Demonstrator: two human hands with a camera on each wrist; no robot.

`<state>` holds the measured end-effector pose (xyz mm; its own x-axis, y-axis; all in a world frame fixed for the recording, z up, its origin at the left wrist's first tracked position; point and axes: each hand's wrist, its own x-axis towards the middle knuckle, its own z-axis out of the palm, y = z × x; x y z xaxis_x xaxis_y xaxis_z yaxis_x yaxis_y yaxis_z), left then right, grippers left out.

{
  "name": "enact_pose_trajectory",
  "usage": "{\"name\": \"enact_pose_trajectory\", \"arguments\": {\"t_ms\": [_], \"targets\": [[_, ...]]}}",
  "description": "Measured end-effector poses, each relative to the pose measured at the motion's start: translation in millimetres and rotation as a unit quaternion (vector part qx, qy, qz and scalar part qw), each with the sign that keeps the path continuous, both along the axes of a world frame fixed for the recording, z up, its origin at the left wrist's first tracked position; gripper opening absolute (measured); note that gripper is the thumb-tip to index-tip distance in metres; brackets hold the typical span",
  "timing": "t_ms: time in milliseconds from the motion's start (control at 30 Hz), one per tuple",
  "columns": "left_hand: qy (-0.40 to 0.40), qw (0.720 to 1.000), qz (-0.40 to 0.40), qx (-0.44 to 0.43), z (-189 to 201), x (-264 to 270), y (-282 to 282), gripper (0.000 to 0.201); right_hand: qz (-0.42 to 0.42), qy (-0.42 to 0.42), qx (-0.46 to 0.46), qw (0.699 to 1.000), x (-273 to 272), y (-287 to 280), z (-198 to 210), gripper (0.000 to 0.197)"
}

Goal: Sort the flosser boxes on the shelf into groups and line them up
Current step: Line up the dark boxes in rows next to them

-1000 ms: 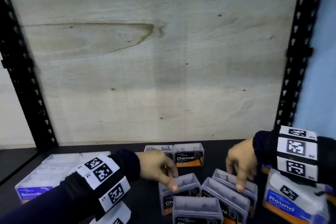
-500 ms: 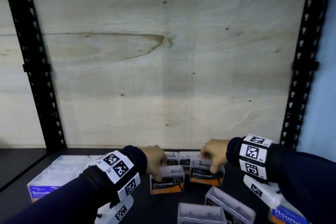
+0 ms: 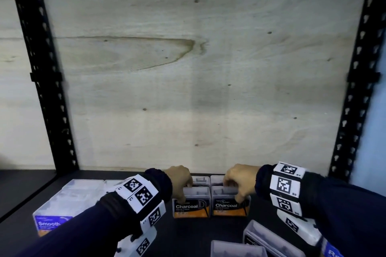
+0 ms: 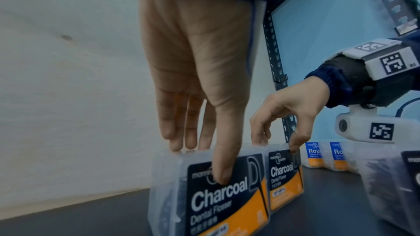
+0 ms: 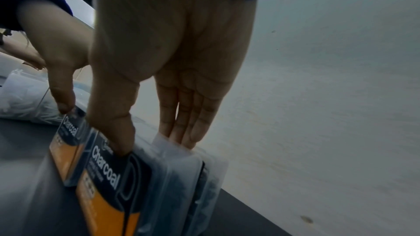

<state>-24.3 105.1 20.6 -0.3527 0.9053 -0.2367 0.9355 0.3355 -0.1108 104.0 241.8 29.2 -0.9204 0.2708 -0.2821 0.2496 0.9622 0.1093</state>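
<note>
Two clear Charcoal flosser boxes stand upright side by side on the black shelf (image 3: 104,175), labels facing me. My left hand (image 3: 183,193) pinches the left Charcoal box (image 3: 191,207), thumb on its label and fingers behind its top edge; the left wrist view shows this hand (image 4: 200,162) and box (image 4: 227,202). My right hand (image 3: 232,192) pinches the right Charcoal box (image 3: 229,208) the same way, as the right wrist view shows of this hand (image 5: 154,143) and box (image 5: 113,186). Two more Charcoal boxes (image 3: 201,180) stand right behind them, mostly hidden.
Smooth boxes (image 3: 54,213) are grouped at the left. Two Charcoal boxes (image 3: 269,238) lie flat at the front right. Round boxes (image 4: 314,155) stand at the far right. A plywood back wall (image 3: 188,89) and black uprights (image 3: 351,110) bound the shelf.
Both hands took Charcoal boxes lying at the front, stood them upright and carried them back. The two boxes now sit close together in front of the rear pair.
</note>
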Motion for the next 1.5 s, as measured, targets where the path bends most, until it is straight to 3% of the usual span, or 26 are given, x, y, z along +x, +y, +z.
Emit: {"name": "enact_pose_trajectory", "arguments": {"t_ms": [200,333,700,1033,1100,1233,1333,1500], "targets": [[0.01,1.0,0.002,-0.012,-4,0,11,0.083,-0.012,0.015,-0.012,1.0,-9,8,6,0.073],[0.021,0.998,0.023,-0.06,-5,0,19,0.092,-0.051,-0.038,-0.021,0.998,-15,8,4,0.089],[0.017,0.998,0.018,-0.051,-12,1,17,0.077,-0.047,-0.049,-0.012,0.998,-12,-6,2,0.077],[-0.008,0.999,0.007,-0.044,-15,0,10,0.091,-0.041,-0.048,-0.022,0.998,3,-14,9,0.09],[-0.02,0.999,-0.012,-0.025,-11,2,6,0.093,-0.035,-0.039,-0.011,0.999,14,-18,19,0.082],[-0.075,0.991,-0.093,0.065,4,22,-13,0.063,-0.042,-0.041,-0.044,0.997,50,-24,33,0.049],[-0.126,0.979,-0.141,0.07,7,49,-29,0.041,-0.066,-0.054,-0.064,0.994,76,-29,26,0.043],[-0.18,0.969,-0.164,0.044,-8,86,-43,0.053,-0.095,-0.077,-0.054,0.991,100,-40,5,0.059]]}}
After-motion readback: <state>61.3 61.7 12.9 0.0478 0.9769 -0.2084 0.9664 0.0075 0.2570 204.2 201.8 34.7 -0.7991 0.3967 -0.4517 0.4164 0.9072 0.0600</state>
